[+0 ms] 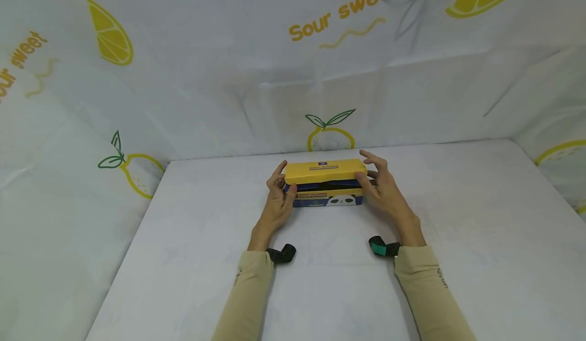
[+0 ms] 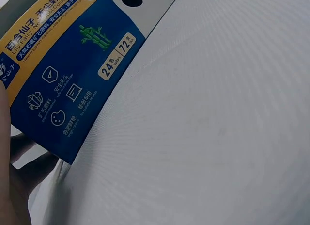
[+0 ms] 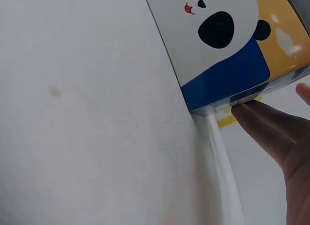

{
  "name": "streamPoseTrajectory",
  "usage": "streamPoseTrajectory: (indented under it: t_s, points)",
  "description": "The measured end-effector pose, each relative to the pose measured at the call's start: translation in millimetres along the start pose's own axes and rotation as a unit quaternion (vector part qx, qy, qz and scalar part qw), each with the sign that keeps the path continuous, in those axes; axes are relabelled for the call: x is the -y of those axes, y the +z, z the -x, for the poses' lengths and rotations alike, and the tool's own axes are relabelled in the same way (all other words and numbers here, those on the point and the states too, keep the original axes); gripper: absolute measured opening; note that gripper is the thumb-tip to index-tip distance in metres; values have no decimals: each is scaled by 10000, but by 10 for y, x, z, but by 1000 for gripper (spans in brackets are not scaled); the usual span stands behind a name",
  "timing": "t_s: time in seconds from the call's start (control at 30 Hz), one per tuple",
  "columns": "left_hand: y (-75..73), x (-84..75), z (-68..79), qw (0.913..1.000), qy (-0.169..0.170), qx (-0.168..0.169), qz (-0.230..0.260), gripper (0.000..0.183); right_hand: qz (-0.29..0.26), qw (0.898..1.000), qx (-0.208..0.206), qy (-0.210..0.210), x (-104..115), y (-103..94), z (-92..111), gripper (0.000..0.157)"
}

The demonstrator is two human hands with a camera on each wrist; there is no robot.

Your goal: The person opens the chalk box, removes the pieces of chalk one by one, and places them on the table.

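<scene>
A yellow and blue chalk box (image 1: pixel 327 199) with a panda on its front stands on the white table. Its yellow lid (image 1: pixel 326 171) is partly raised, leaving a dark gap along the front. My left hand (image 1: pixel 277 201) grips the left end, thumb at the front corner and fingers at the side. At the right end my right hand (image 1: pixel 383 188) holds the lid's corner with its thumb. In the right wrist view its other fingers (image 3: pixel 264 125) touch the box's end face. Printed text and icons on the box front (image 2: pixel 72 84) show in the left wrist view. The box's contents are hidden.
A white cloth (image 1: pixel 183 239) covers the table. Behind it hangs a white backdrop (image 1: pixel 220 91) with lemon prints and lettering. A dark wrist device (image 1: pixel 282 253) sits on the left wrist, and another device (image 1: pixel 383 247) with a green patch on the right.
</scene>
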State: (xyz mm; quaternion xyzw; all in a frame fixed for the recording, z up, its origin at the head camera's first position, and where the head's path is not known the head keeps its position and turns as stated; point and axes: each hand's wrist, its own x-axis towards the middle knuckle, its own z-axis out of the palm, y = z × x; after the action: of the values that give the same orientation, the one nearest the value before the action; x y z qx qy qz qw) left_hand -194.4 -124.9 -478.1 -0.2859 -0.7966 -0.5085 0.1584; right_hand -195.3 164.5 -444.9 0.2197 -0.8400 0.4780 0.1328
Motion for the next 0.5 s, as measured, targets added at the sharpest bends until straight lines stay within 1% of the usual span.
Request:
streamPoseTrajectory:
  t_s: [0.13,0.27,0.4,0.5]
  points:
    - [-1,0,-7,9997,195,-140,-11,21,102,9982,-396,-450,-35,43,17,30]
    - [-8,-8,-11,9995,162,-201,-169,23,140,9951,-680,-698,-67,92,30,27]
    - [-15,-20,-9,9991,63,-271,-319,23,-84,9934,-927,-672,-83,135,59,23]
    - [-16,-18,-7,9988,55,-329,-358,23,-475,9930,-975,-463,-72,150,83,31]
